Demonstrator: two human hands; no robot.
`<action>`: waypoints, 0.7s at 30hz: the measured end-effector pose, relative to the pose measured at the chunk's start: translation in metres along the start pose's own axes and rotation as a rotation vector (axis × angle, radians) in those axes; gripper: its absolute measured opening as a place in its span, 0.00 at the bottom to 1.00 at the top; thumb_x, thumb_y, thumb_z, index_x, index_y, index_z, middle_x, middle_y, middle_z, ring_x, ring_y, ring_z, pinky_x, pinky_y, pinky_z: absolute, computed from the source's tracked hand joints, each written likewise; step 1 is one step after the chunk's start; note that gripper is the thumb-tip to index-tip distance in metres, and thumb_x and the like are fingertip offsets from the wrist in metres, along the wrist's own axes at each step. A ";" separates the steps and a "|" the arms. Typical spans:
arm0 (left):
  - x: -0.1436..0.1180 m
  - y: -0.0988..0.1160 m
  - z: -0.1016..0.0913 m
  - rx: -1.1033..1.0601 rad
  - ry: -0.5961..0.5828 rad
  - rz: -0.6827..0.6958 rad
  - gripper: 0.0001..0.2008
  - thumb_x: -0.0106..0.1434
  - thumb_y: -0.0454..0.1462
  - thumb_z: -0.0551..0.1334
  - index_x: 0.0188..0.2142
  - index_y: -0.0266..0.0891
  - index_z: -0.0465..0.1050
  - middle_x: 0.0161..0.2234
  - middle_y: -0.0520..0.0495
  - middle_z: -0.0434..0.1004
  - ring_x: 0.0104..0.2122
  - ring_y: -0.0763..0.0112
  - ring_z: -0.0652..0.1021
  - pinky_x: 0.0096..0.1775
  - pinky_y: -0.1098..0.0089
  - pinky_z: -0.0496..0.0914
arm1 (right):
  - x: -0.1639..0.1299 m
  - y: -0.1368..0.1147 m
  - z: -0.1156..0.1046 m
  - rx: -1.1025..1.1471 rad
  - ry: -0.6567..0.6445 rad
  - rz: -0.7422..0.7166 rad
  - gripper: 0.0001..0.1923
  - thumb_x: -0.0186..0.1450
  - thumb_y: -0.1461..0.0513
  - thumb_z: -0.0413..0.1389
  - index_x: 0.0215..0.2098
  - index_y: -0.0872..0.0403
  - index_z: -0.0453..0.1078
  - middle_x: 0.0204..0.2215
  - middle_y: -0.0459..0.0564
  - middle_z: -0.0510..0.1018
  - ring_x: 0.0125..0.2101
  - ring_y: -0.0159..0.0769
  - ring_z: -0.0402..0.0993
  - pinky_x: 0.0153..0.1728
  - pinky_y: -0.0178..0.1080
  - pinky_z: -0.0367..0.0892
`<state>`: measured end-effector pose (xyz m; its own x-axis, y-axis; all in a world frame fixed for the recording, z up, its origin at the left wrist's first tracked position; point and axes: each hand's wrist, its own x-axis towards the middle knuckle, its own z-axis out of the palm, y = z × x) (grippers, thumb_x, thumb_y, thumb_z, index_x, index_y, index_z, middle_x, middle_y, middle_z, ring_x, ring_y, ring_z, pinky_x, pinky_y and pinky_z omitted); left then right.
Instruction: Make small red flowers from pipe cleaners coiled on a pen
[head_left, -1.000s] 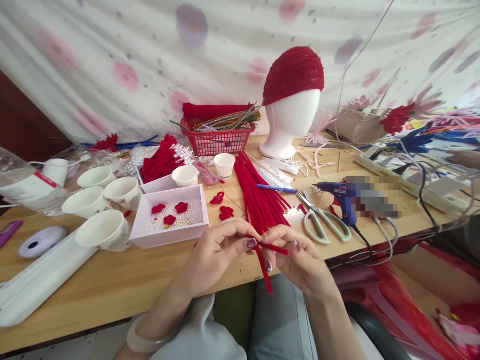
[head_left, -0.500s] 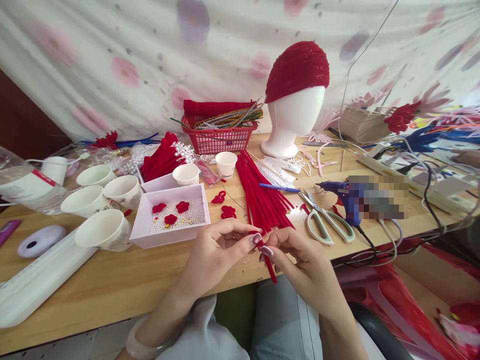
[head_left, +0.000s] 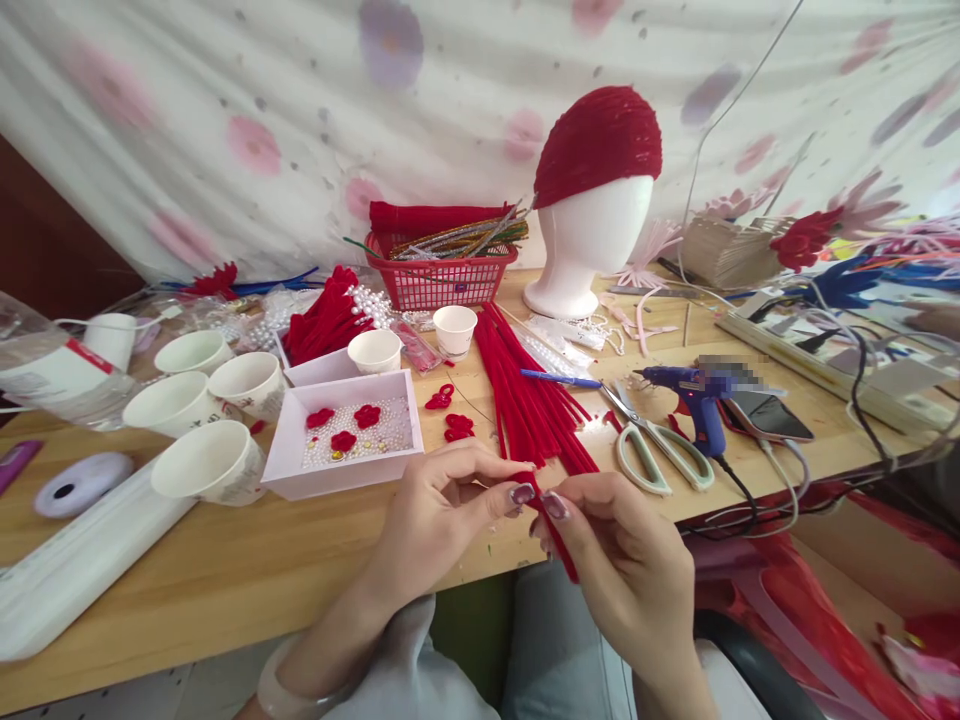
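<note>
At the left of the counter stand white paper cups, and just right of them a pale open box with pearl beads and small red flowers inside. Farther right on the wood lies a bundle of red pipe cleaners, its long axis running from the white mannequin head toward the person.

Just in front of the counter's near edge, the left hand comes in from the lower left, thumb and forefinger pinched together on the upper end of a single red pipe cleaner. The right hand meets it from the right, its thumb and forefinger closed on the same stem, thumbnail almost touching the left thumbnail. So both grips are clamped on one short stretch, with very little stem showing between them.

From that pinch the pipe cleaner's free length runs down and slightly right, in front of the right palm, toward the lap. Its long axis is thus steeply tilted, the held end uppermost and nearest the left hand, the loose tail on the right hand's side.

Right of the hands, scissors and a blue glue gun lie well apart from them.
</note>
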<state>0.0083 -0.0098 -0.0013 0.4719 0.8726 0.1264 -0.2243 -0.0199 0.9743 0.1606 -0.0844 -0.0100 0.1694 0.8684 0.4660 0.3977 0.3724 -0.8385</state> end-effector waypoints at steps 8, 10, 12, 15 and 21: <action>-0.004 0.000 0.000 -0.058 -0.058 -0.056 0.05 0.59 0.37 0.71 0.35 0.40 0.84 0.29 0.48 0.81 0.28 0.74 0.79 0.31 0.76 0.73 | -0.003 0.003 -0.009 0.176 -0.098 0.023 0.05 0.68 0.66 0.58 0.38 0.49 0.72 0.27 0.46 0.79 0.24 0.33 0.77 0.23 0.30 0.72; -0.004 0.000 0.000 -0.056 -0.060 -0.057 0.04 0.58 0.36 0.71 0.35 0.41 0.85 0.29 0.48 0.81 0.27 0.75 0.79 0.31 0.77 0.73 | -0.002 0.005 -0.010 0.141 -0.086 0.013 0.04 0.68 0.66 0.59 0.35 0.50 0.72 0.25 0.46 0.79 0.24 0.32 0.77 0.24 0.30 0.71; -0.003 0.000 0.001 -0.064 -0.065 -0.050 0.04 0.58 0.34 0.71 0.34 0.42 0.85 0.28 0.49 0.80 0.27 0.75 0.79 0.31 0.77 0.73 | -0.001 0.006 -0.010 0.115 -0.080 0.008 0.04 0.67 0.65 0.60 0.33 0.51 0.72 0.23 0.45 0.78 0.23 0.31 0.76 0.24 0.29 0.71; -0.002 0.001 0.001 -0.071 -0.087 -0.032 0.05 0.57 0.34 0.71 0.34 0.44 0.85 0.27 0.49 0.80 0.27 0.75 0.79 0.31 0.77 0.74 | 0.001 0.007 -0.009 0.139 -0.093 0.032 0.05 0.66 0.64 0.62 0.31 0.51 0.72 0.22 0.43 0.78 0.21 0.30 0.75 0.23 0.28 0.70; -0.003 0.001 0.002 -0.076 -0.094 -0.071 0.06 0.56 0.39 0.73 0.34 0.43 0.86 0.27 0.48 0.78 0.26 0.75 0.78 0.30 0.77 0.74 | -0.002 0.010 -0.006 0.178 -0.091 0.078 0.06 0.67 0.60 0.61 0.32 0.51 0.70 0.24 0.45 0.79 0.24 0.31 0.76 0.26 0.28 0.71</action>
<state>0.0089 -0.0134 -0.0004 0.5656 0.8210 0.0785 -0.2503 0.0802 0.9648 0.1692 -0.0841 -0.0173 0.1077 0.9199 0.3772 0.2199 0.3479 -0.9114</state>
